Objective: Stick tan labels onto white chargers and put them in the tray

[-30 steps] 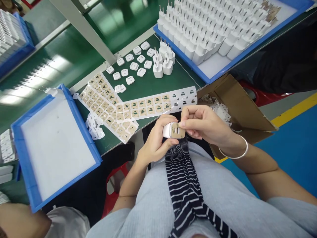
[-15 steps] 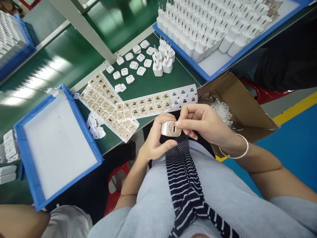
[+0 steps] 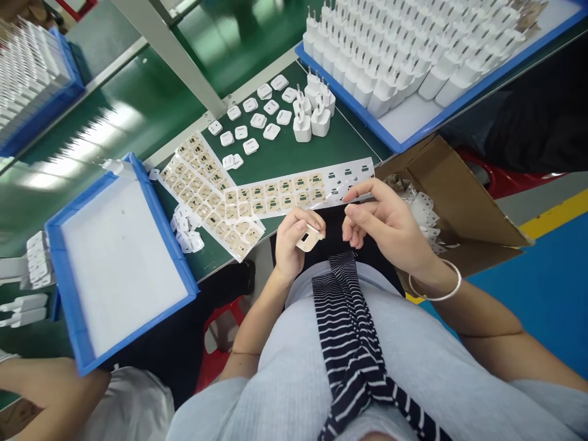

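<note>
Your left hand [image 3: 294, 242] pinches a small white charger [image 3: 309, 237] over your lap, its tan-stickered face turned up (a dark port opening shows in it). Your right hand [image 3: 386, 226] hangs just beside it, fingers loosely curled and apart, holding nothing. Just beyond, on the green bench [image 3: 285, 153], lies a sticker sheet [image 3: 294, 191], with more sheets [image 3: 202, 190] to its left. A blue tray [image 3: 68, 288] sits farther left. Beyond those stand loose chargers [image 3: 312, 110] and a tray of chargers [image 3: 413, 43].

A factory assembly line: green conveyor belt [image 3: 138, 116], blue trays [image 3: 408, 138] of white chargers [image 3: 404, 55].
</note>
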Available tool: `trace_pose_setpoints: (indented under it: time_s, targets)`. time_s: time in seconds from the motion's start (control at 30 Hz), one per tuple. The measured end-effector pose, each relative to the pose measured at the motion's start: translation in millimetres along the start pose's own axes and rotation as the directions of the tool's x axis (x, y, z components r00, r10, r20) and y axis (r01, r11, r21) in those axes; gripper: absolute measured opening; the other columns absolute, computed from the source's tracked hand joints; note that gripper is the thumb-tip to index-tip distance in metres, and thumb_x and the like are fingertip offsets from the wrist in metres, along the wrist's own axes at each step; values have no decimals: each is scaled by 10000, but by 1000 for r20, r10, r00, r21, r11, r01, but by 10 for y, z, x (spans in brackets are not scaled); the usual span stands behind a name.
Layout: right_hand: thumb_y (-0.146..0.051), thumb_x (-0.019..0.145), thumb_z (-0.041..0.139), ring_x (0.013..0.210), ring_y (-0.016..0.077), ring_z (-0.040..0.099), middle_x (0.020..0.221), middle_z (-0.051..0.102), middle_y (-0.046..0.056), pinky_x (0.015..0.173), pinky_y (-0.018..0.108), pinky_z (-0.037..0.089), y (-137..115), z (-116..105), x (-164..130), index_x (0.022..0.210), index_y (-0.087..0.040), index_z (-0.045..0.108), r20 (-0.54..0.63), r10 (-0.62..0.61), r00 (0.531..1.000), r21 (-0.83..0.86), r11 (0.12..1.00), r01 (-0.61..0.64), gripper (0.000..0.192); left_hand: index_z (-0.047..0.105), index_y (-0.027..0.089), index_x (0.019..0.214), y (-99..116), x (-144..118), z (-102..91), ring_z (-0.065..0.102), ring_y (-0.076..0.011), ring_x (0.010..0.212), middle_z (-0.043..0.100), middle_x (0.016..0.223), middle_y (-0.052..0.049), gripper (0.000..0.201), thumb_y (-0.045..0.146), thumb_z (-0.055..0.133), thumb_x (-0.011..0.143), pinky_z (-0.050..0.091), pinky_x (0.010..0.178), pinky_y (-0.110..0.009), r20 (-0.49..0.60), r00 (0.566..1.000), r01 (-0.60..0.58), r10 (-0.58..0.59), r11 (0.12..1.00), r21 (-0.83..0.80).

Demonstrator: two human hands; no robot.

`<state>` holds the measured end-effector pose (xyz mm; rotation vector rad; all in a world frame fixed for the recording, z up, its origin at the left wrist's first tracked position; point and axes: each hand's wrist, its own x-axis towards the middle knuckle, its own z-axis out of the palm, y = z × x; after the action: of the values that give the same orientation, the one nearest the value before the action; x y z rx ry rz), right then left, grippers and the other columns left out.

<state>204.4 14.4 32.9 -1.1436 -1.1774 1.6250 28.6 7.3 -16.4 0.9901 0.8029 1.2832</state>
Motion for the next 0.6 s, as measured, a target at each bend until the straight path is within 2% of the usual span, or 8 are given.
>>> trace_pose_setpoints:
  time_s: [0.1,0.2,0.33,0.47,0.6]
  targets:
    - [-527,895,712,493,102,590,624,671,-40,480,211,498,48,42,31,1038,-230,541,43,18,999,37,999,-19,372,623,196,778,11,1,1,552,-156,660,614,675,-22,289,436,585,934,407,681,-307,-13,999,41,-41,998,-41]
    - [-514,895,709,491,99,585,616,670,-39,480,206,494,107,45,84,1031,-220,561,46,16,999,83,996,-20,357,610,198,810,-1,-3,-34,538,-148,687,610,695,-11,233,409,651,901,394,693,-294,-13,1000,24,-25,998,-65]
    - [-444,908,694,494,88,566,596,652,-39,490,199,484,187,-17,162,978,-206,611,13,6,1000,129,992,-8,262,580,194,804,-30,11,-107,514,-125,677,610,707,0,224,340,745,846,358,660,-267,-75,997,17,-12,998,59]
    - [-379,880,721,496,88,558,596,647,-31,498,206,475,254,-129,231,905,-197,636,-29,-10,1000,146,989,14,202,542,203,803,-37,70,-185,450,-102,613,559,697,27,303,372,793,786,327,600,-253,-151,986,87,-72,992,90]
    - [-346,853,733,522,96,557,631,647,-14,515,225,466,332,-385,428,870,-197,644,-144,-80,986,116,988,97,175,525,196,795,17,179,-251,466,-93,607,578,707,30,293,303,796,758,340,591,-241,-180,983,74,-40,980,185]
